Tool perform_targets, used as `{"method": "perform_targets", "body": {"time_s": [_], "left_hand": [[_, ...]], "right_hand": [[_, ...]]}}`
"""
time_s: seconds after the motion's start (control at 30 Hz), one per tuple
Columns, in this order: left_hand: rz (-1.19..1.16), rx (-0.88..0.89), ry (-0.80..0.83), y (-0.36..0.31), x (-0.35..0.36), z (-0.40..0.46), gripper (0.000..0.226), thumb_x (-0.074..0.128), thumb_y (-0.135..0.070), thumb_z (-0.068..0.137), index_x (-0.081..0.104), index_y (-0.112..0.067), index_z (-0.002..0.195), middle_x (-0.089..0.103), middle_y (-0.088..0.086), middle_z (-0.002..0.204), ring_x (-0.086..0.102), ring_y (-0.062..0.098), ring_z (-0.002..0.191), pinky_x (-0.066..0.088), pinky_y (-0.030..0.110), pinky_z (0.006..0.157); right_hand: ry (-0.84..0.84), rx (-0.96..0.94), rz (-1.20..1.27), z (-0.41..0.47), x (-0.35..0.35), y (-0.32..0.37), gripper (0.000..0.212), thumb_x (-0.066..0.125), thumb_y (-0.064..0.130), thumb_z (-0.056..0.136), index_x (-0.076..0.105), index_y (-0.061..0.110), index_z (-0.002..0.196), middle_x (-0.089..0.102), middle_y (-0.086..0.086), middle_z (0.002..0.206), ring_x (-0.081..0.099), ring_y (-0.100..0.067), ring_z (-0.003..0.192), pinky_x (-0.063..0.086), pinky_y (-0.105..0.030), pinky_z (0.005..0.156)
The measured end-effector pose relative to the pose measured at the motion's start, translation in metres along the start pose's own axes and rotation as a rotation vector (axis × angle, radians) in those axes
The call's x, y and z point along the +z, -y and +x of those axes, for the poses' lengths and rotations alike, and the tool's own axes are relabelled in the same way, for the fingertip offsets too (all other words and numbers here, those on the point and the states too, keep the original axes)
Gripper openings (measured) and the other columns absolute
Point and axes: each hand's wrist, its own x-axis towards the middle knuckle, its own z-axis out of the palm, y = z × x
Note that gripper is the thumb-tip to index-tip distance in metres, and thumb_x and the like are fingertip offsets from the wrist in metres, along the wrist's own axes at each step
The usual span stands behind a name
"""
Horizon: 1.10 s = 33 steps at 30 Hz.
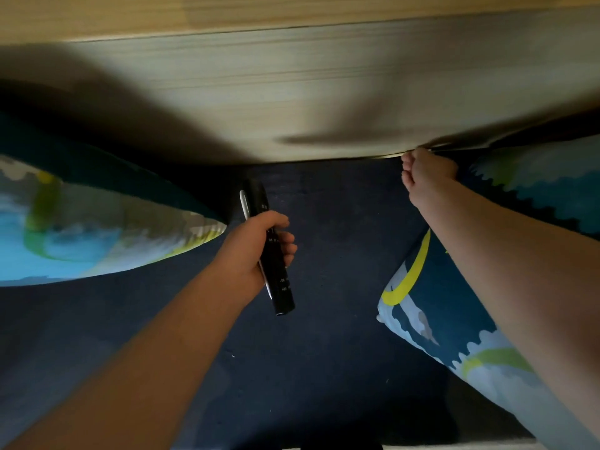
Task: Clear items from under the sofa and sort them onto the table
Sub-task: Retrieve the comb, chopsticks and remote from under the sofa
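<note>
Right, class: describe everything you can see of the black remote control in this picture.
The remote control is a long, slim black bar, seemingly plastic, with small pale markings on its face and a silvery strip along its left edge. The left hand grips its middle, fingers curled round it. It is held above the dark blue surface, its far end tilted slightly left. Its buttons are too dim to make out.

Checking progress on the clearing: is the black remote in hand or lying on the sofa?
In hand. The left hand grips the black remote around its middle, both ends sticking out, above the dark blue sofa.
</note>
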Motion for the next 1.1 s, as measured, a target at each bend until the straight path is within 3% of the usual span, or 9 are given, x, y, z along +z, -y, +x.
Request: {"method": "perform_targets", "body": {"time_s": [0.13, 0.2, 0.27, 0.43, 0.53, 0.67, 0.8, 0.97, 1.1], "left_hand": [[-0.035, -0.023, 0.013, 0.005, -0.006, -0.005, 0.012, 0.069, -0.014, 0.083, 0.065, -0.006, 0.091, 0.064, 0.006, 0.062, 0.063, 0.017, 0.051, 0.054, 0.026, 0.050], [-0.033, -0.025, 0.014, 0.007, -0.010, -0.008, 0.014, 0.070, -0.014, 0.082, 0.066, -0.005, 0.093, 0.064, 0.006, 0.064, 0.063, 0.017, 0.052, 0.054, 0.027, 0.050], [-0.032, -0.032, 0.016, 0.009, -0.011, -0.012, 0.015, 0.070, -0.013, 0.082, 0.065, -0.005, 0.093, 0.064, 0.007, 0.064, 0.064, 0.018, 0.053, 0.054, 0.028, 0.050], [-0.009, -0.040, 0.050, 0.011, -0.008, -0.026, 0.010, 0.069, -0.010, 0.081, 0.062, -0.005, 0.087, 0.064, 0.007, 0.064, 0.063, 0.019, 0.053, 0.054, 0.028, 0.050], [0.023, -0.028, 0.087, 0.008, -0.002, -0.032, 0.006, 0.065, -0.009, 0.082, 0.061, -0.006, 0.085, 0.062, 0.006, 0.062, 0.062, 0.018, 0.051, 0.053, 0.026, 0.050], [0.048, -0.025, 0.156, 0.013, -0.006, -0.049, 0.006, 0.064, -0.009, 0.083, 0.060, -0.008, 0.080, 0.061, 0.006, 0.062, 0.061, 0.018, 0.051, 0.053, 0.026, 0.052], [0.058, -0.023, 0.197, 0.019, -0.013, -0.068, 0.006, 0.066, -0.011, 0.083, 0.062, -0.007, 0.081, 0.063, 0.006, 0.062, 0.063, 0.017, 0.052, 0.054, 0.026, 0.052], [0.051, 0.019, 0.278, 0.032, -0.016, -0.080, 0.011, 0.063, -0.011, 0.087, 0.064, -0.007, 0.097, 0.074, 0.011, 0.086, 0.072, 0.021, 0.070, 0.056, 0.028, 0.057], [-0.027, 0.015, 0.375, 0.056, -0.019, -0.089, 0.019, 0.057, -0.005, 0.084, 0.064, -0.005, 0.102, 0.077, 0.015, 0.102, 0.076, 0.027, 0.091, 0.060, 0.032, 0.067]], "right_hand": [[-0.016, -0.049, 0.031, -0.016, 0.006, 0.001, 0.024, 0.055, 0.017, 0.096, 0.063, 0.008, 0.117, 0.068, 0.001, 0.109, 0.069, 0.001, 0.077, 0.056, -0.029, 0.088], [-0.046, -0.095, 0.009, -0.025, 0.005, 0.004, 0.007, 0.059, 0.018, 0.094, 0.065, 0.015, 0.094, 0.071, 0.005, 0.086, 0.068, -0.002, 0.083, 0.059, -0.023, 0.066], [-0.080, -0.163, -0.009, -0.036, 0.001, 0.010, 0.011, 0.062, 0.017, 0.093, 0.059, 0.018, 0.082, 0.065, 0.004, 0.075, 0.071, -0.003, 0.064, 0.053, -0.018, 0.048], [-0.099, -0.268, 0.044, -0.072, -0.008, 0.030, 0.010, 0.061, 0.017, 0.093, 0.063, 0.008, 0.097, 0.064, 0.000, 0.076, 0.064, -0.009, 0.056, 0.054, -0.020, 0.048], [0.046, -0.192, 0.273, -0.104, -0.015, 0.035, 0.021, 0.041, 0.016, 0.103, 0.056, 0.005, 0.092, 0.064, -0.009, 0.084, 0.070, -0.015, 0.063, 0.059, -0.028, 0.057], [-0.049, -0.261, 0.222, -0.167, -0.022, -0.003, 0.005, 0.055, 0.005, 0.095, 0.056, 0.002, 0.091, 0.066, -0.014, 0.076, 0.070, -0.013, 0.057, 0.059, -0.030, 0.057], [0.060, -0.171, 0.289, -0.248, -0.039, -0.065, 0.009, 0.058, 0.004, 0.096, 0.062, 0.003, 0.088, 0.075, -0.015, 0.084, 0.077, -0.019, 0.076, 0.061, -0.030, 0.066], [0.118, -0.130, 0.248, -0.321, -0.067, -0.131, 0.009, 0.075, 0.033, 0.085, 0.081, 0.027, 0.085, 0.080, 0.001, 0.095, 0.076, -0.011, 0.093, 0.060, -0.026, 0.069], [0.044, -0.052, 0.134, -0.345, -0.091, -0.180, 0.019, 0.078, 0.046, 0.075, 0.080, 0.034, 0.090, 0.076, 0.014, 0.085, 0.071, 0.000, 0.080, 0.053, -0.020, 0.064]]}}
